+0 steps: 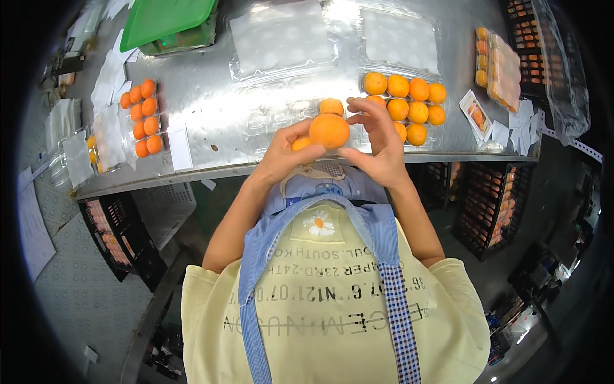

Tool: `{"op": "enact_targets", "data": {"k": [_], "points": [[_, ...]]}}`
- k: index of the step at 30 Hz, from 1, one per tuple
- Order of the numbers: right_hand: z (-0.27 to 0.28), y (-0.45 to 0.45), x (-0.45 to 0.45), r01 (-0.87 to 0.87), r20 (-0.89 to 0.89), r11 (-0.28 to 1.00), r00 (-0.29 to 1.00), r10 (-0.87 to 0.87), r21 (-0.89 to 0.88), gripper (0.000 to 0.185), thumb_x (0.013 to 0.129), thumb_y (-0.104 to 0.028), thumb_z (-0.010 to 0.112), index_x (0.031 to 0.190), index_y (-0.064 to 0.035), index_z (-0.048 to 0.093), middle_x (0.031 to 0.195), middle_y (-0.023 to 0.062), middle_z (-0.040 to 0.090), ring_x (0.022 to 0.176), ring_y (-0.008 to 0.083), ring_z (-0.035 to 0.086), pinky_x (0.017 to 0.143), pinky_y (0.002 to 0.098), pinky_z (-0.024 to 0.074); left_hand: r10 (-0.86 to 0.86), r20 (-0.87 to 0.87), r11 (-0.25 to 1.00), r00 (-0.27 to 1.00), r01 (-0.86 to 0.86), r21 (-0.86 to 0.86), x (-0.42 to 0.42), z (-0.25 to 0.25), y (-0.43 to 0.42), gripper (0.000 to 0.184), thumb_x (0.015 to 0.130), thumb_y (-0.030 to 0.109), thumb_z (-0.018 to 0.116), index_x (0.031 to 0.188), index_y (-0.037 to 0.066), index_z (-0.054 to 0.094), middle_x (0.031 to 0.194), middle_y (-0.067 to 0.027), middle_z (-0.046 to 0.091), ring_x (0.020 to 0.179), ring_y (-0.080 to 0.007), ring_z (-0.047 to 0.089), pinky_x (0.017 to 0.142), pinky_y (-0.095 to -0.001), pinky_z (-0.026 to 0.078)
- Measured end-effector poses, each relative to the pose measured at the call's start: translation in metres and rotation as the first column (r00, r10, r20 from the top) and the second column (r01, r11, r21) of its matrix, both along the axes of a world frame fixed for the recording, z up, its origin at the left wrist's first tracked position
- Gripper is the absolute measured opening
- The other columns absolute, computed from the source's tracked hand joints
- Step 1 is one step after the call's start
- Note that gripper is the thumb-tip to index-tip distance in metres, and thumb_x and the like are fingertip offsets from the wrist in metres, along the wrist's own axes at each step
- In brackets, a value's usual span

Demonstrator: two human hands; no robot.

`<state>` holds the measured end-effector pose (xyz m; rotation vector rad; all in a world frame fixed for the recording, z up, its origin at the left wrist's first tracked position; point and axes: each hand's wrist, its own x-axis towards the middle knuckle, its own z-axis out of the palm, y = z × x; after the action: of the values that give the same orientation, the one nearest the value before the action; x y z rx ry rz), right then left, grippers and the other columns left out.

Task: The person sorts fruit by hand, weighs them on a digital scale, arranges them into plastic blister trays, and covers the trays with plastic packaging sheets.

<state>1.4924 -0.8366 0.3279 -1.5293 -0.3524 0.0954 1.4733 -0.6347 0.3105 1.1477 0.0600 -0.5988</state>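
Observation:
An orange (329, 131) is raised over the table's front edge, between my two hands. My left hand (291, 150) is closed round its left side, with a second orange partly showing under the fingers. At its right side my right hand (380, 144) has its thumb by the fruit and its fingers apart and curved. Another orange (331, 106) shows just behind. A clear plastic tray (275, 105) with empty hollows lies behind my left hand. To the right, a clear tray holds several oranges (417, 112), partly hidden by my right hand.
Two clear trays with white liners (281, 38) (401, 41) lie at the back. A green tray (167, 22) stands back left, near a tray of oranges (149, 106). Packed fruit (502, 70), papers (476, 115) and black crates (489, 208) are on the right.

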Motion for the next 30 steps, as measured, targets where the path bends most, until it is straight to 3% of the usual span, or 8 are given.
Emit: {"op": "enact_targets", "data": {"k": [11,17,18,20,24,26,27,30], "points": [[-0.005,-0.013,0.0,-0.028,-0.027,0.999,0.999,0.027,-0.045,0.048,0.072,-0.003,0.074,0.117,-0.003,0.056,0.117,0.0096,0.053,0.098,0.0164,0.054,0.082,0.0275,0.0451,0.063,0.198,0.994,0.978,-0.079,0.073,0.0,-0.001,-0.007,0.049,0.075,0.002,0.073,0.122,0.003,0.058,0.119,-0.0065,0.057,0.107,-0.0151,0.055,0.094,-0.0281,0.043],[-0.009,-0.005,-0.002,-0.057,-0.08,0.986,0.996,0.045,-0.159,0.033,0.078,-0.01,0.071,0.109,-0.002,0.06,0.11,0.0063,0.053,0.093,0.0135,0.052,0.077,0.0245,0.0445,-0.097,0.434,0.95,0.896,-0.047,0.308,0.001,-0.005,-0.011,0.051,0.074,0.004,0.074,0.122,0.0,0.057,0.113,-0.0082,0.058,0.104,-0.0161,0.055,0.089,-0.0274,0.044],[-0.014,-0.006,-0.001,-0.091,-0.067,0.974,0.995,0.079,-0.208,0.03,0.081,-0.011,0.069,0.107,-0.0011,0.06,0.11,0.0056,0.051,0.092,0.0125,0.051,0.075,0.0237,0.0443,-0.103,0.42,0.947,0.902,-0.04,0.318,0.0,-0.005,-0.011,0.05,0.075,0.005,0.074,0.121,0.0,0.058,0.112,-0.0077,0.058,0.103,-0.0159,0.056,0.088,-0.0274,0.044],[-0.013,-0.006,0.0,-0.077,-0.266,0.99,0.963,0.043,-0.121,0.024,0.084,-0.013,0.066,0.105,-0.001,0.061,0.11,0.0051,0.052,0.091,0.012,0.051,0.072,0.0215,0.0442,-0.113,0.393,0.941,0.913,-0.029,0.337,-0.001,-0.005,-0.011,0.047,0.077,0.007,0.073,0.12,0.0,0.058,0.109,-0.0066,0.06,0.101,-0.0155,0.056,0.087,-0.0275,0.044],[-0.018,-0.014,0.002,-0.081,-0.578,0.996,0.811,0.092,0.045,0.024,0.087,-0.014,0.062,0.108,-0.0023,0.061,0.112,0.0047,0.051,0.087,0.0112,0.051,0.069,0.0193,0.0454,-0.127,0.06,0.977,0.99,0.114,0.183,-0.003,-0.006,-0.009,0.038,0.085,0.018,0.068,0.116,-0.001,0.06,0.102,-0.0045,0.062,0.095,-0.0115,0.056,0.085,-0.027,0.044],[-0.016,-0.015,0.002,-0.107,-0.325,0.985,0.944,0.059,-0.133,0.033,0.084,-0.015,0.066,0.113,-0.0034,0.059,0.115,0.0058,0.05,0.088,0.0122,0.052,0.068,0.0211,0.0473,-0.149,-0.137,0.983,0.979,0.161,0.083,-0.003,-0.012,-0.008,0.038,0.088,0.024,0.065,0.115,-0.001,0.06,0.099,-0.0031,0.062,0.092,-0.0102,0.056,0.084,-0.0258,0.044],[-0.015,-0.018,0.001,-0.097,-0.184,0.969,0.981,0.054,-0.228,0.037,0.082,-0.016,0.068,0.116,-0.0039,0.059,0.116,0.0064,0.049,0.089,0.0127,0.053,0.068,0.0219,0.0483,-0.134,-0.136,0.985,0.982,0.146,0.087,-0.002,-0.013,-0.01,0.038,0.088,0.025,0.064,0.116,-0.001,0.059,0.099,-0.003,0.062,0.091,-0.01,0.055,0.083,-0.0254,0.044],[0.006,-0.023,-0.004,-0.179,-0.154,0.907,0.98,0.128,-0.382,0.053,0.075,-0.018,0.075,0.123,-0.0051,0.055,0.12,0.008,0.048,0.096,0.0158,0.054,0.071,0.0244,0.0498,-0.106,-0.111,0.982,0.988,0.121,0.147,-0.002,-0.01,-0.02,0.04,0.089,0.028,0.063,0.116,-0.001,0.059,0.099,-0.0031,0.063,0.09,-0.0096,0.055,0.082,-0.0243,0.044]]}}
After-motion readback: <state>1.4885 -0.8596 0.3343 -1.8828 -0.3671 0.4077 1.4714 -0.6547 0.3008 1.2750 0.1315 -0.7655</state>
